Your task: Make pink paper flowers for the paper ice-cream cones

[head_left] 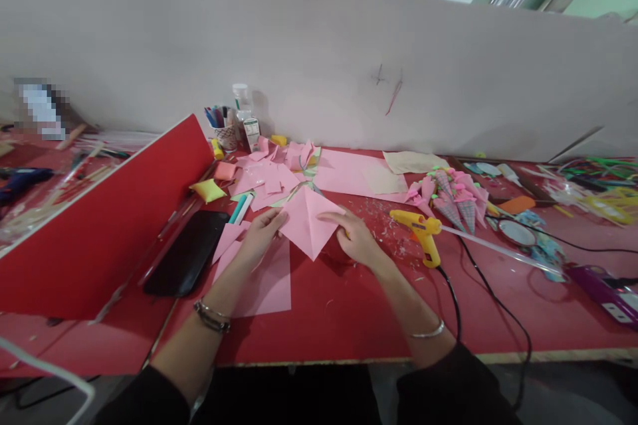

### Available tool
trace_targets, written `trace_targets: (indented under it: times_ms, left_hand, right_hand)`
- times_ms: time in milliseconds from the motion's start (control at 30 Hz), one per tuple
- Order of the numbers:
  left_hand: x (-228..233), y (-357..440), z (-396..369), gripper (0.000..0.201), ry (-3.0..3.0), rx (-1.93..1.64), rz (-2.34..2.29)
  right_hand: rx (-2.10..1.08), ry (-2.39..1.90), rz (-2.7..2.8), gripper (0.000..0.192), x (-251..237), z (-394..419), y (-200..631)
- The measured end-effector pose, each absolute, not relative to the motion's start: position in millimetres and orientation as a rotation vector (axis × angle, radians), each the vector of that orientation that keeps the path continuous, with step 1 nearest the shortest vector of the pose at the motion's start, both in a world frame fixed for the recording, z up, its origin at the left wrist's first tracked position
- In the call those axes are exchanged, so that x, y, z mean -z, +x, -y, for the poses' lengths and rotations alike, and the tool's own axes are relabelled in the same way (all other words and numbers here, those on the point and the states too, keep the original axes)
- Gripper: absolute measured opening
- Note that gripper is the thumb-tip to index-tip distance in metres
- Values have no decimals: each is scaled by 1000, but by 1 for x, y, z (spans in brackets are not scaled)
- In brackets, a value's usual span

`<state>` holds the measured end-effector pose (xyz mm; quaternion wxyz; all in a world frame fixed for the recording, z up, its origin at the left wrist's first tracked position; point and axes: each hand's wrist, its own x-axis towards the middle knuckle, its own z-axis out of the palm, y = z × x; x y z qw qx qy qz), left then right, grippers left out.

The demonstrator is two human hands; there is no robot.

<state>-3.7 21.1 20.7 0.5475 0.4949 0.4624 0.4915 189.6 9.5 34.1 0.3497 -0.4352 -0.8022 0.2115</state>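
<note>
A pink square of paper (312, 222) with a crease down its middle is held up in front of me, one corner pointing down. My left hand (262, 234) pinches its left corner, and my right hand (355, 236) grips the right corner with fingers laid along the edge. Beneath and left of it, a larger pink sheet (266, 289) lies on the red table (339, 325). Two markers (240, 208) rest just beyond my left hand. Farther back are loose pink paper pieces (264, 179).
A yellow glue gun (421, 231) with a clear glue stick lies right, its black cord trailing forward. Behind it sit small pink paper cones (453, 199). On the left are a black tray (187, 255) and a red divider board (114, 232). A pen cup (224, 136) stands at the back.
</note>
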Motion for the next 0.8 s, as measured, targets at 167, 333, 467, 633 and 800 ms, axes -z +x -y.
trace_targets:
  times_ms: [167, 333, 467, 633, 800]
  left_hand:
    - [-20, -4, -22, 26, 1086, -1164, -1092]
    - [-22, -4, -21, 35, 1100, -1145, -1070]
    - [-23, -2, -20, 31, 1196, -1124, -1035]
    - [-24, 2, -16, 17, 1341, -1137, -1077]
    - [-22, 3, -16, 20, 1398, -1217, -1152]
  right_hand:
    - [-543, -1139, 1998, 33, -33, -9, 189]
    - [-613, -1167, 1741, 15, -32, -8, 185]
    - [-596, -1244, 1601, 17, -27, -8, 183]
    - [-658, -1247, 1542, 14, -26, -6, 182]
    - [-739, -1269, 1470, 18, -29, -4, 177]
